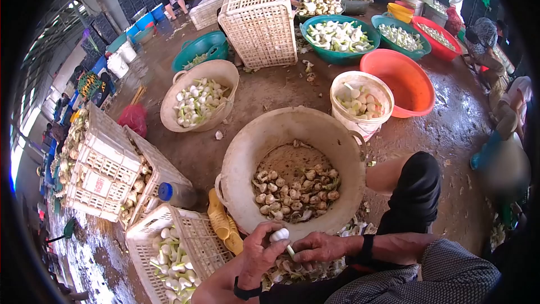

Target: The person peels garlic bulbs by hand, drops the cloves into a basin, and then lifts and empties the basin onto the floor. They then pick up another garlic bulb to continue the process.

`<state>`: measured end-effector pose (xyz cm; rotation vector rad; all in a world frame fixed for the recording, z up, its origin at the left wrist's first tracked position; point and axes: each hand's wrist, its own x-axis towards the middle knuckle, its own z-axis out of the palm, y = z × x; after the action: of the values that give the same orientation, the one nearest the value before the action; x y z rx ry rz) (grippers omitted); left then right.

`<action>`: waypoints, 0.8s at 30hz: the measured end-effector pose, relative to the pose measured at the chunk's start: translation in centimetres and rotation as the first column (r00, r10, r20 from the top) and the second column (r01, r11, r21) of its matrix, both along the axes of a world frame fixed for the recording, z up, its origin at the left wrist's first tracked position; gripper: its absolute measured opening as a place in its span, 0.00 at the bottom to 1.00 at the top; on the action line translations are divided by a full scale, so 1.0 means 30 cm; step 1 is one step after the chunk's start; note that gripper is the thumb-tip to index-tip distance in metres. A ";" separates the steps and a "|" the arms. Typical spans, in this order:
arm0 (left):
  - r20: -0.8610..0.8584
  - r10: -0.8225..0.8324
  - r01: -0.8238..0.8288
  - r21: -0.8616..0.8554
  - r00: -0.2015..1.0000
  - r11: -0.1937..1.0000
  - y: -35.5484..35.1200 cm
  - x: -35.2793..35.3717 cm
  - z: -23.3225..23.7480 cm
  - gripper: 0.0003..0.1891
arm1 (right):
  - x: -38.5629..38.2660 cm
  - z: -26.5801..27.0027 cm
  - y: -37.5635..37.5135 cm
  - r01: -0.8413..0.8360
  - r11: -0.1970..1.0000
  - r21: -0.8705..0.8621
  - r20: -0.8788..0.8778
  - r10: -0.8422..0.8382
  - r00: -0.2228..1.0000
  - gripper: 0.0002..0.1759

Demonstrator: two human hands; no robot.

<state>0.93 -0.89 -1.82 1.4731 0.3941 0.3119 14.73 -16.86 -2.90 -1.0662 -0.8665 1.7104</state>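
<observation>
My left hand [261, 252] pinches a white, peeled garlic bulb [279, 235] between thumb and fingers, just over the near rim of a big pale tub [242, 152]. From the bulb a short green-white stem points down toward my right hand [319, 247], whose fingers are closed at the stem's end. Whether a small tool is also in that hand is hidden. Inside the tub lie several unpeeled, brownish garlic bulbs [295, 191]. Peeled skins and leaf scraps [306, 273] are heaped below my hands.
A crate of peeled garlic [211, 242], a yellow shoe [224, 225] and a blue-lidded jar [177, 193] are at my left. Beyond the tub stand a white bucket [363, 117], a red basin [402, 81] and a beige basin [169, 104]. Other people sit around the wet floor.
</observation>
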 end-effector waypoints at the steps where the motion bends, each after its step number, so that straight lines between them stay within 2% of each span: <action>1: -0.009 0.001 -0.001 -0.003 1.000 1.000 0.000 -0.002 -0.001 0.19 | -0.001 -0.008 0.000 0.005 1.000 0.008 0.008 -0.005 1.000 0.15; 3: -0.015 -0.002 0.002 -0.005 1.000 1.000 0.002 -0.002 0.003 0.19 | 0.002 -0.012 0.001 0.014 1.000 0.016 0.017 -0.014 1.000 0.14; 5: -0.137 -0.008 -0.011 -0.138 0.990 0.990 0.000 0.002 0.024 0.20 | 0.012 -0.009 -0.004 0.046 0.998 0.037 0.070 -0.048 0.996 0.17; 9: -0.190 -0.010 -0.009 -0.096 0.982 0.995 0.002 0.001 0.005 0.20 | 0.011 -0.019 -0.009 0.053 0.999 -0.004 0.056 -0.053 0.997 0.17; 12: -0.263 -0.009 -0.045 -0.197 0.965 0.979 -0.001 0.000 0.012 0.18 | 0.017 -0.041 -0.012 0.046 0.998 0.048 0.071 -0.049 0.996 0.17; 16: -0.269 -0.033 -0.019 -0.186 0.963 0.982 0.016 0.003 -0.010 0.19 | 0.026 -0.085 -0.030 0.039 0.999 -0.017 0.015 -0.039 0.999 0.15; 17: -0.288 -0.070 0.084 0.037 0.955 0.996 0.023 0.002 0.004 0.19 | 0.023 -0.112 -0.035 0.034 0.999 -0.018 0.016 -0.033 0.999 0.14; 18: -0.312 -0.099 0.185 0.257 0.945 0.949 0.023 0.007 0.024 0.20 | 0.025 -0.127 -0.040 0.027 0.999 -0.019 0.017 -0.027 0.999 0.14; 20: -0.295 -0.114 0.195 0.265 0.949 0.944 0.010 0.017 0.030 0.19 | 0.028 -0.146 -0.057 0.023 1.000 -0.018 0.019 -0.023 1.000 0.14; 22: -0.358 -0.173 0.297 0.329 0.917 0.897 0.008 0.009 0.013 0.19 | 0.022 -0.160 -0.074 0.112 0.993 -0.032 -0.002 -0.112 0.994 0.15; 24: -0.385 -0.186 0.331 0.355 0.904 0.874 -0.004 0.016 0.021 0.19 | 0.033 -0.166 -0.091 0.127 0.990 -0.057 -0.026 -0.129 0.991 0.15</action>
<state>1.41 -1.00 -1.19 1.9875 0.4115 -0.0937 15.72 -19.59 -7.88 -1.1070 -0.7201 1.6469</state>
